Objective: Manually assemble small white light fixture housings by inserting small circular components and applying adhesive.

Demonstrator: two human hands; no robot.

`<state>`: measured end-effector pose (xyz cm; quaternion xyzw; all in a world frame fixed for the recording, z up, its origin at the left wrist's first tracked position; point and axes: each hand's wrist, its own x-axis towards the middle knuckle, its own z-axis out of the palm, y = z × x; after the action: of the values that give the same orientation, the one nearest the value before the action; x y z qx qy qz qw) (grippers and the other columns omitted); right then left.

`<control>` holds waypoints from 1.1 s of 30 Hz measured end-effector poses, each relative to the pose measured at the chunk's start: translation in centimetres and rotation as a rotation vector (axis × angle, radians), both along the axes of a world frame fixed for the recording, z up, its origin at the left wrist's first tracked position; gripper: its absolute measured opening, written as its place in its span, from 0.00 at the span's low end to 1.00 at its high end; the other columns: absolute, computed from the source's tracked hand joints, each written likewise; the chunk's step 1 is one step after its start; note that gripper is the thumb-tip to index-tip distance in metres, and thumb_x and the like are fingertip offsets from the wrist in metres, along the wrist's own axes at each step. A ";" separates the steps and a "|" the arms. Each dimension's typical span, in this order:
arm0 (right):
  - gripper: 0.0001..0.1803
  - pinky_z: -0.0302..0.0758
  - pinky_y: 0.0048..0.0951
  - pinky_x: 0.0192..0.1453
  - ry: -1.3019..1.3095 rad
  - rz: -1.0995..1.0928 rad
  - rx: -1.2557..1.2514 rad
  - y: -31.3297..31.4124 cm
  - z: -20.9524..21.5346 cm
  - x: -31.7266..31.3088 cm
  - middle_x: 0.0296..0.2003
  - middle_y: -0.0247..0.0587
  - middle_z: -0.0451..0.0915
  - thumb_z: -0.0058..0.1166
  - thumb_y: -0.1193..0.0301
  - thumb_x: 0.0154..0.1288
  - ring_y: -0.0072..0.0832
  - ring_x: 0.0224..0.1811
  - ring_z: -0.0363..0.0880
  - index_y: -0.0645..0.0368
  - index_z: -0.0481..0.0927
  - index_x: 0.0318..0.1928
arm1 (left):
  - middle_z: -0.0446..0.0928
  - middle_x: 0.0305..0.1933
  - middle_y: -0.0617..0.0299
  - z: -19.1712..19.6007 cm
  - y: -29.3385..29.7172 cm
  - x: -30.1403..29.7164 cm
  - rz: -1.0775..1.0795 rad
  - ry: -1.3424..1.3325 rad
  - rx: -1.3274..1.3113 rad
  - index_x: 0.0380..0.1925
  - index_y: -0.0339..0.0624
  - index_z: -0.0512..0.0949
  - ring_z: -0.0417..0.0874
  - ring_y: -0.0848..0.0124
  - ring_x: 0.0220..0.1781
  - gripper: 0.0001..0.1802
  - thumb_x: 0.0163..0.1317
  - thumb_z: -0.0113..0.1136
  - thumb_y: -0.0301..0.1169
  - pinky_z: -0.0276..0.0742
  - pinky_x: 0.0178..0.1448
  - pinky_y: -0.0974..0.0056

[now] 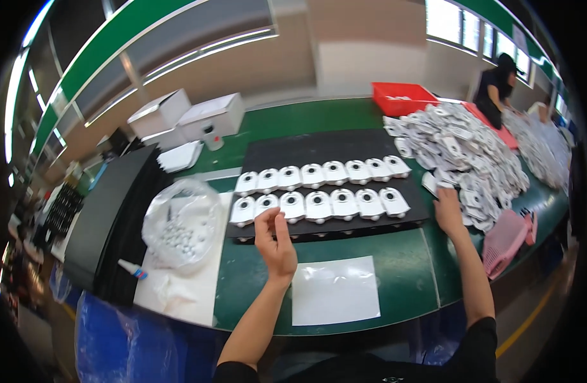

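Note:
My left hand (276, 247) is raised in front of the near row of white plastic housings (318, 205), fingers pointing up and apart, with nothing visible in them. Two rows of these rounded housings, each with a dark round hole, lie on a black foam board (306, 147). To the right, my right hand (448, 212) reaches the near left edge of a large heap of similar white parts (463, 150). Its fingers close on a white plastic part (431, 183) there; the fingertips are partly hidden.
On the left are a clear plastic bag of small balls (182, 226), a glue bottle (132, 269) and a black board stack (111, 220). A white sheet (335, 291) lies nearest me. A pink basket (505, 245) sits right, a red bin (402, 97) behind. Another person (493, 89) works far right.

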<state>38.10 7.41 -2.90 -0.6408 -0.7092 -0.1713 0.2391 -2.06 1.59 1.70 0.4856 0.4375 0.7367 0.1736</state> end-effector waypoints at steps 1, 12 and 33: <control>0.17 0.65 0.42 0.48 -0.041 -0.024 -0.037 -0.7 0.2 0.0 0.39 0.52 0.70 0.53 0.77 0.49 0.47 0.45 0.65 0.65 0.69 0.42 | 0.72 0.37 0.61 0.5 0.4 -0.3 0.041 -0.037 0.041 0.38 0.35 0.71 0.70 0.75 0.36 0.09 0.62 0.48 0.29 0.66 0.42 0.71; 0.17 0.71 0.37 0.33 0.096 0.019 -0.294 -8.5 4.8 -3.0 0.18 0.38 0.74 0.64 0.69 0.43 0.38 0.30 0.75 0.56 0.76 0.36 | 0.69 0.45 0.52 -3.4 2.6 -18.8 0.694 0.934 -0.364 0.43 0.40 0.71 0.68 0.53 0.49 0.15 0.52 0.53 0.25 0.65 0.52 0.55; 0.13 0.71 0.31 0.47 -0.263 0.383 -0.481 -10.5 8.8 -3.2 0.45 0.38 0.71 0.56 0.77 0.38 0.35 0.47 0.68 0.54 0.79 0.31 | 0.75 0.37 0.54 0.3 2.2 -15.2 0.861 0.697 -0.026 0.36 0.35 0.74 0.74 0.58 0.37 0.09 0.54 0.57 0.25 0.70 0.41 0.60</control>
<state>34.86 -3.12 5.90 -0.5062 -0.8617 -0.0320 0.0151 -17.29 3.76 1.98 0.4756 0.6372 0.5314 -0.2922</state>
